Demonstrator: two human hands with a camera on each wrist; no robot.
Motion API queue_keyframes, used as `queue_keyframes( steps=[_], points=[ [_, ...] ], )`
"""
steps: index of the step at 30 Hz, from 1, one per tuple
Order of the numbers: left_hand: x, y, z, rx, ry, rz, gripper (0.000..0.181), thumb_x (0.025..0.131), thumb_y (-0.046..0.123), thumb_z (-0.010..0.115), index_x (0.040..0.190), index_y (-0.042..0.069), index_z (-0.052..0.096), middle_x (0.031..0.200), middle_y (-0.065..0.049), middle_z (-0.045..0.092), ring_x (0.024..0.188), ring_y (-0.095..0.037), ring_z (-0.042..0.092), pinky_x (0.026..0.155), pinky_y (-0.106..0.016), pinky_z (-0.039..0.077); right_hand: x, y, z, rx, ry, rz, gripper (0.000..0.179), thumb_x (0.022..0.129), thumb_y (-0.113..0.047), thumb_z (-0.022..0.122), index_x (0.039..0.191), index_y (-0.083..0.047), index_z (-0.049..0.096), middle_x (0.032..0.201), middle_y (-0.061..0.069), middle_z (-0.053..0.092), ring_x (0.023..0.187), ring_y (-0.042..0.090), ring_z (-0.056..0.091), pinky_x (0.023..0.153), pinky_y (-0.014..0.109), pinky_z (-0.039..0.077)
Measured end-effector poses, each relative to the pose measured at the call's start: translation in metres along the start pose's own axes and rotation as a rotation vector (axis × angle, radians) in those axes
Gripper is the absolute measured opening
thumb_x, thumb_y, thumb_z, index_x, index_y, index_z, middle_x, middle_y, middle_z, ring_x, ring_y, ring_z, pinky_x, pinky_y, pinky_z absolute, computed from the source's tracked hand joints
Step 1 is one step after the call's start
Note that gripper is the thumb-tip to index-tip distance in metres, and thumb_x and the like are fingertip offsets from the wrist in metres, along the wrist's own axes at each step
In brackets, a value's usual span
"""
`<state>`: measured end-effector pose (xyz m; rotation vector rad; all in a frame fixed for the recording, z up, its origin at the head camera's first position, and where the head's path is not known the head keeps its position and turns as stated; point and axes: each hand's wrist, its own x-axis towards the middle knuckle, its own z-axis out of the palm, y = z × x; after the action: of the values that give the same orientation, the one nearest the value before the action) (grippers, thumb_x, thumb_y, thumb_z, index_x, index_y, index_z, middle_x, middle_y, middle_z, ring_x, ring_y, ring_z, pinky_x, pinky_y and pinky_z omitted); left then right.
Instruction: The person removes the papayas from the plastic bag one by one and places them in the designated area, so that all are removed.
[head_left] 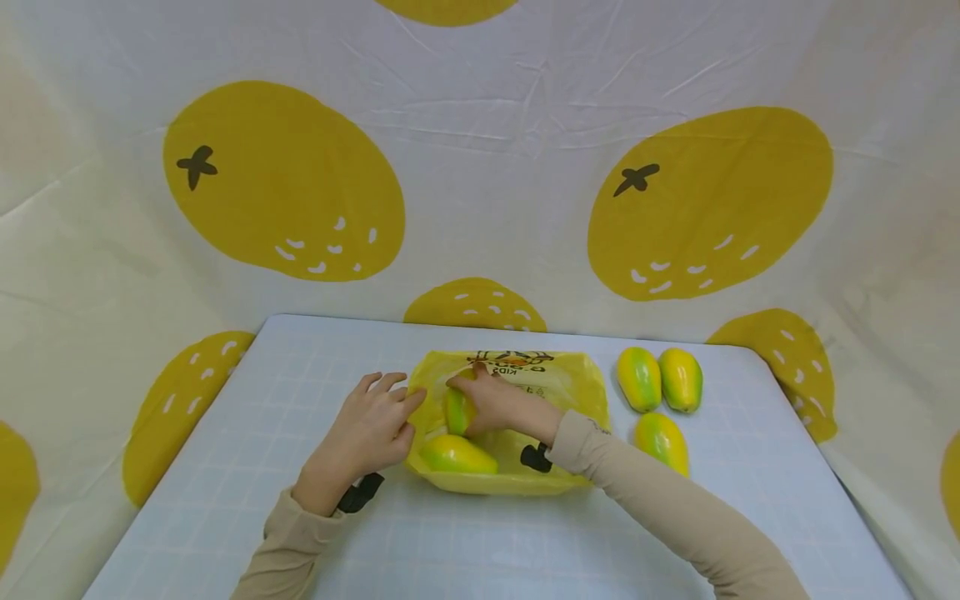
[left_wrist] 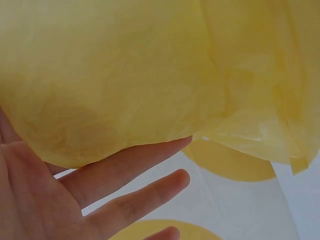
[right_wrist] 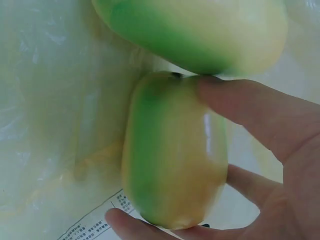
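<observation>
A yellow plastic bag (head_left: 517,483) with dark print lies spread on the table, its mouth facing up. My right hand (head_left: 498,404) reaches into it and grips a yellow-green papaya (right_wrist: 175,155), thumb at one end and fingers round the other. Another papaya (head_left: 459,455) lies in the bag's near left part, beside the held one. My left hand (head_left: 369,429) is at the bag's left side, fingers spread. In the left wrist view, its index finger (left_wrist: 125,170) runs along the edge of the yellow plastic.
Three more papayas (head_left: 681,380) lie on the table right of the bag, one partly behind my right sleeve (head_left: 667,508). The pale checked table (head_left: 330,350) ends at a fruit-print cloth (head_left: 495,208) hung behind and at both sides. A printed white label (right_wrist: 92,225) shows inside the bag.
</observation>
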<state>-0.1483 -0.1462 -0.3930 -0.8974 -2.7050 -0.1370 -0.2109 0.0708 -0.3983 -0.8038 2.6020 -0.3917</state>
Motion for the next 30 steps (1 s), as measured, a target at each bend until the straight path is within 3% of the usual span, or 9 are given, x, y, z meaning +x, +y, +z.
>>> queue_keyframes(
  steps=[4, 9, 15, 24, 30],
  points=[
    [0.0, 0.0, 0.0, -0.002, 0.007, -0.004, 0.04, 0.08, 0.012, 0.059, 0.117, 0.007, 0.073, 0.102, -0.01, 0.073, 0.118, -0.035, 0.057, 0.101, -0.057, 0.041, -0.002, 0.001, 0.0, -0.002, -0.029, 0.028, 0.081, 0.076, -0.015, 0.08, 0.148, -0.019, 0.044, 0.148, 0.03, 0.032, 0.094, 0.03, 0.057, 0.07, 0.035, 0.053],
    [0.0, 0.0, -0.001, 0.0, 0.007, 0.001, 0.04, 0.08, 0.012, 0.058, 0.117, 0.007, 0.073, 0.101, -0.01, 0.073, 0.117, -0.035, 0.058, 0.101, -0.057, 0.041, -0.004, 0.001, 0.0, -0.001, -0.028, 0.022, 0.081, 0.072, -0.012, 0.082, 0.143, -0.019, 0.044, 0.141, 0.027, 0.037, 0.087, 0.027, 0.055, 0.064, 0.033, 0.051],
    [-0.001, 0.001, -0.001, -0.003, 0.005, 0.0, 0.039, 0.081, 0.012, 0.058, 0.117, 0.007, 0.073, 0.102, -0.01, 0.073, 0.118, -0.035, 0.058, 0.1, -0.057, 0.042, -0.007, 0.002, -0.005, 0.036, -0.041, -0.003, 0.084, 0.069, -0.011, 0.086, 0.143, -0.017, 0.046, 0.132, 0.019, 0.046, 0.094, 0.022, 0.054, 0.075, 0.035, 0.052],
    [-0.001, 0.002, 0.0, -0.016, 0.003, -0.005, 0.04, 0.081, 0.011, 0.057, 0.117, 0.006, 0.073, 0.102, -0.011, 0.073, 0.118, -0.036, 0.057, 0.101, -0.057, 0.041, -0.022, 0.005, -0.016, 0.062, -0.021, -0.062, 0.084, 0.07, -0.017, 0.088, 0.143, -0.015, 0.047, 0.143, 0.022, 0.041, 0.11, 0.026, 0.054, 0.088, 0.04, 0.052],
    [-0.001, 0.002, 0.0, -0.014, 0.003, -0.003, 0.04, 0.081, 0.011, 0.056, 0.118, 0.006, 0.073, 0.102, -0.011, 0.073, 0.118, -0.035, 0.057, 0.101, -0.057, 0.041, -0.04, 0.003, -0.026, 0.09, 0.017, -0.068, 0.085, 0.07, -0.016, 0.088, 0.143, -0.02, 0.047, 0.141, 0.017, 0.041, 0.109, 0.025, 0.054, 0.085, 0.039, 0.053]
  ],
)
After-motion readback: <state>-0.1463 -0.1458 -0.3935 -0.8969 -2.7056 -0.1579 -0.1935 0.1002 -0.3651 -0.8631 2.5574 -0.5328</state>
